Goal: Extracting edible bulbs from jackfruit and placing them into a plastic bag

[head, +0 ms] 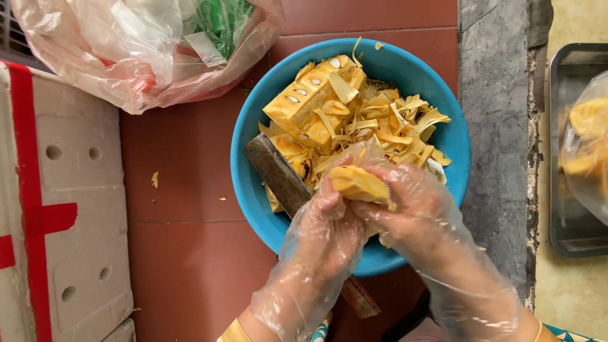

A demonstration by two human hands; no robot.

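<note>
Plastic-gloved left hand and right hand are pinching a yellow jackfruit pod, fingers closed around it. Keeping it over the blue basin is advisable, clear of the knife.

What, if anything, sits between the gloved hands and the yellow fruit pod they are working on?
Only the thin plastic gloves. The left hand and right hand both grip the yellow fruit pod directly above the blue bowl; the knife lies beside them, not between.
</note>
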